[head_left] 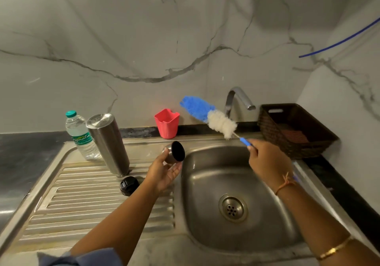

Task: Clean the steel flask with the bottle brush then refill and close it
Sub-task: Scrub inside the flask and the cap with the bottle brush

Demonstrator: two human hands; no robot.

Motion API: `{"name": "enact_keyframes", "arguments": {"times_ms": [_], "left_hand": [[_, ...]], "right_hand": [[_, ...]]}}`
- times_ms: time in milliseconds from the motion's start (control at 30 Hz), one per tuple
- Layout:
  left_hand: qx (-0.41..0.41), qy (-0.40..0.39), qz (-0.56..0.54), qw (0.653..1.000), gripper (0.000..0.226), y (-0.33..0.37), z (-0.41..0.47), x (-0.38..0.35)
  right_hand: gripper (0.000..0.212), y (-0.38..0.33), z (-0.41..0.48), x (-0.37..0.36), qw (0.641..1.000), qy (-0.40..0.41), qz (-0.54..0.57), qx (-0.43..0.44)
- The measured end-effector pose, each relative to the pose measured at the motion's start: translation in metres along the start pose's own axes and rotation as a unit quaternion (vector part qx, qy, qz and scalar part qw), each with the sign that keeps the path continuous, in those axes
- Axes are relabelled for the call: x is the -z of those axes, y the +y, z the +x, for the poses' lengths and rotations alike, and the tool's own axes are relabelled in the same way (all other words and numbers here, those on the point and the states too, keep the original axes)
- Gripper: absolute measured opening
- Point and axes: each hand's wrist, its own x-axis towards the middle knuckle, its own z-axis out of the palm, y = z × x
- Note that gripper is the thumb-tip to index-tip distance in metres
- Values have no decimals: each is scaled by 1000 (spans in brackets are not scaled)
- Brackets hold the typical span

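Steel flask point(108, 142) stood on drainboard point(82, 204) left of sink basin point(205, 183), its cap point(173, 151) held in left hand point(164, 171) at basin's left rim, bottle brush point(209, 115) gripped by right hand point(267, 161) above basin

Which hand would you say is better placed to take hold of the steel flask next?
The left hand: it is nearer the flask, though holding the cap; the right hand grips the brush.

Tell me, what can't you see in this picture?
Head view only:
- Inside the flask: hidden by its steel wall.
- Brush handle: mostly hidden by the right grip.
- Bottle label: letters too small and blurred.
- Inside the red cup: mostly hidden by its front wall.
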Motion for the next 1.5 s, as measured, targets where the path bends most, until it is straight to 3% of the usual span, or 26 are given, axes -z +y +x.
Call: {"name": "enact_keyframes", "arguments": {"times_ms": [167, 433, 500, 600, 733, 867, 933, 967, 1000, 1033, 1067, 1100, 1133, 1167, 1233, 1267, 1333, 1400, 1467, 1500], "left_hand": [[4, -29, -44, 999, 36, -7, 5, -28], [-11, -66, -109, 992, 26, -10, 4, -59], [-17, -74, -98, 992, 22, -9, 5, -64], [-41, -72, -68, 994, 22, -9, 4, -73], [-74, -61, -64, 993, 30, -10, -1, -87], [-106, -52, 58, 991, 32, -17, -6, -96], [-108, -46, 70, 991, 33, -19, -6, -92], [-104, -51, 61, 991, 30, -19, -5, -88], [-101, -59, 46, 992, 28, -18, -3, -83], [-98, -69, 32, 992, 25, -16, -3, -80], [-98, -72, 24, 992, 24, -14, -3, -78], [-101, -70, 23, 992, 22, -13, -3, -78], [-106, -61, 25, 992, 21, -12, -3, -79], [-110, -47, 29, 992, 21, -11, -3, -81], [-107, -25, 33, 993, 26, -9, -4, -83], [-102, -19, 32, 994, 29, -9, -4, -84], [-95, -13, 33, 995, 32, -10, -3, -85], [-98, -17, 45, 994, 32, -11, -4, -86], [-109, -36, 51, 992, 29, -12, -4, -87], [-116, -47, 57, 991, 26, -12, -4, -86]], "right_hand": [[27, 38, -53, -18, 999, 34, 7, 32], [39, 67, -83, -4, 988, 9, -91, 127], [30, 73, -74, 9, 973, 24, -161, 166], [51, 78, -59, 28, 950, 41, -219, 218], [57, 86, -47, 35, 925, 56, -254, 276], [48, 78, -37, 37, 930, 1, -258, 262], [30, 68, -30, 40, 972, -103, -142, 155], [26, 65, -24, 40, 982, -161, -20, 93], [24, 63, -21, 42, 966, -231, 115, 15], [23, 63, -18, 43, 926, -298, 226, -56], [23, 62, -18, 45, 880, -351, 300, -109], [22, 63, -18, 45, 859, -377, 323, -126], [22, 61, -19, 45, 867, -376, 306, -120], [24, 60, -21, 41, 904, -342, 245, -76], [43, 62, -21, 31, 978, -187, 25, 86], [48, 68, -19, 25, 977, -85, -108, 163], [30, 75, -19, 22, 925, 68, -242, 285], [24, 78, -16, 20, 928, 92, -214, 289], [33, 68, -16, 24, 980, -7, -60, 187], [32, 63, -13, 26, 989, -89, 44, 112]]}}
